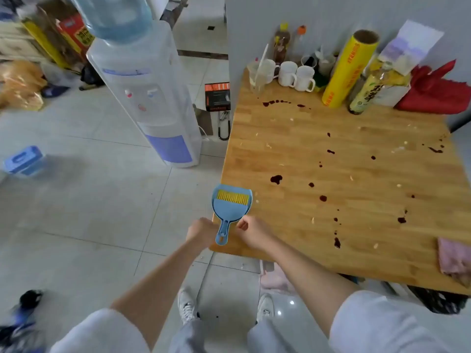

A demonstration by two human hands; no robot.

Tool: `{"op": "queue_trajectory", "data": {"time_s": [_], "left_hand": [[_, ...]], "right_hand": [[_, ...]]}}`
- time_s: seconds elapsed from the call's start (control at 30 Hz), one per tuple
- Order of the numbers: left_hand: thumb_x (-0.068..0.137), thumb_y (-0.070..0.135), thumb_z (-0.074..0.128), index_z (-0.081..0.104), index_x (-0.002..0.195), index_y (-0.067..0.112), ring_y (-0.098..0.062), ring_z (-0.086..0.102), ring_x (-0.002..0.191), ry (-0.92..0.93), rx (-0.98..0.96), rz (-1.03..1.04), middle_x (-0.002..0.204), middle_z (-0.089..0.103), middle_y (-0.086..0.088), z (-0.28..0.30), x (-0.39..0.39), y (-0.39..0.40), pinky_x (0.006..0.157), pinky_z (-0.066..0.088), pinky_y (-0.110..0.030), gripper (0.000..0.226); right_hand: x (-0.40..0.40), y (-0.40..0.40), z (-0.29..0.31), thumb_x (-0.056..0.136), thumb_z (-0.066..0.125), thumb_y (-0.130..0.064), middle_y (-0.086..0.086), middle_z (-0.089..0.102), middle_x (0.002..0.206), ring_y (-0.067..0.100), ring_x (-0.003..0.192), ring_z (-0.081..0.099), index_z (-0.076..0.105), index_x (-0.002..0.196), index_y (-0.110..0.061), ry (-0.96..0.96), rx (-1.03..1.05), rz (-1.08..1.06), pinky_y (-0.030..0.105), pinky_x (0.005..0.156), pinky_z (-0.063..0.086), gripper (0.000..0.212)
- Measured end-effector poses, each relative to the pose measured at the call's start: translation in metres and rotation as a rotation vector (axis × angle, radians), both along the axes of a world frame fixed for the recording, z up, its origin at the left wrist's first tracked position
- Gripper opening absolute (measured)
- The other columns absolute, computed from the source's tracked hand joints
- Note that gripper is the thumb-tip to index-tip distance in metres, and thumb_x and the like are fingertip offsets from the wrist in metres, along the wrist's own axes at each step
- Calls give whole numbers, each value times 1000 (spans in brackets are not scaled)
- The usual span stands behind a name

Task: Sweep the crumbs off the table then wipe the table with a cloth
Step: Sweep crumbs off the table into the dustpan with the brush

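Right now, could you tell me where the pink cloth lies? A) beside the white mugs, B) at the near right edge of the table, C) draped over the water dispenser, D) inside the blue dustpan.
B: the pink cloth lies at the near right edge of the table, far from the dustpan and the mugs.
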State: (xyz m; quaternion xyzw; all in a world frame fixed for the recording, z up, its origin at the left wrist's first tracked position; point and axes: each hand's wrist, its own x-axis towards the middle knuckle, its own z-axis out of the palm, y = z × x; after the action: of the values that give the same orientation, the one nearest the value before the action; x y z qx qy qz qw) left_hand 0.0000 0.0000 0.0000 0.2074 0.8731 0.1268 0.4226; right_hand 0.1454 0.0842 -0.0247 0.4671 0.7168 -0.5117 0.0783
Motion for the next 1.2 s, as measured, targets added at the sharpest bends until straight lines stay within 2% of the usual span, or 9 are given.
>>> {"op": "queue_trajectory", "data": {"time_s": [0.13, 0.2, 0.33, 0.43, 0.53, 0.63, 0.87, 0.97, 1.2], "left_hand": [[96, 17, 49, 67, 104, 1, -29, 68, 94, -97, -89, -69, 102, 71, -16, -43, -10, 3, 72, 54, -35, 25], [99, 19, 48, 67, 116, 5, -24, 70, 90, -238, -19, -14, 100, 71, -11, -57, -10, 4, 73, 58, -36, 29], [103, 36, 46, 64, 116, 12, -29, 68, 99, -393, 56, -84, 108, 70, -13, -72, -19, 2, 88, 59, -45, 33], [102, 43, 47, 59, 110, 19, -24, 67, 89, -472, 123, -165, 98, 68, -7, -67, -32, 3, 77, 56, -36, 28], [103, 33, 43, 57, 111, 16, -22, 62, 79, -587, 166, -144, 96, 62, -7, -44, -49, 10, 77, 55, -40, 23], [104, 27, 43, 58, 110, 18, -22, 63, 91, -679, 231, -146, 103, 62, -6, -11, -65, 29, 82, 60, -42, 19], [101, 2, 39, 61, 98, 9, -17, 57, 71, -926, 364, -106, 87, 61, -8, 52, -85, 69, 65, 52, -30, 23], [99, -6, 34, 56, 103, 2, -18, 54, 68, -957, 379, -94, 85, 57, -13, 63, -85, 87, 58, 50, -28, 24], [95, -13, 31, 59, 97, 4, -15, 58, 66, -961, 369, -183, 79, 62, -8, 72, -105, 155, 67, 49, -29, 32]], "right_hand": [[-32, -19, -29, 91, 62, -22, 1, 63, 95, 15, 81, 55, 61, 98, -14, -63, -38, -90, 24, 61, 39, 10], [-43, -29, -37, 89, 61, -18, 1, 63, 90, 18, 81, 56, 60, 93, -13, -79, -23, -166, 26, 60, 39, 6], [-56, -46, -44, 87, 57, -9, 0, 62, 79, 14, 70, 52, 53, 79, -15, -88, 70, -267, 27, 59, 40, 11], [-60, -47, -34, 83, 67, -10, -6, 63, 79, 9, 71, 56, 57, 83, -18, -72, 77, -318, 15, 57, 38, 13], [-66, -45, -2, 74, 75, -11, -2, 67, 82, 18, 78, 64, 59, 84, -20, -10, 71, -358, 34, 69, 53, 21], [-76, -38, 28, 80, 71, 1, 10, 70, 90, 31, 85, 67, 63, 93, -5, 37, 168, -326, 50, 78, 56, 17], [-94, -2, 88, 94, 62, -18, 3, 70, 84, 17, 77, 63, 68, 86, -8, 97, 281, -379, 29, 68, 50, 14], [-98, 19, 94, 90, 62, -16, 15, 66, 82, 21, 68, 56, 61, 82, 0, 69, 328, -425, 41, 64, 50, 18], [-110, 102, 90, 88, 68, -29, -3, 67, 83, 14, 74, 66, 57, 90, -21, 41, 232, -378, 27, 57, 52, 14]]}}
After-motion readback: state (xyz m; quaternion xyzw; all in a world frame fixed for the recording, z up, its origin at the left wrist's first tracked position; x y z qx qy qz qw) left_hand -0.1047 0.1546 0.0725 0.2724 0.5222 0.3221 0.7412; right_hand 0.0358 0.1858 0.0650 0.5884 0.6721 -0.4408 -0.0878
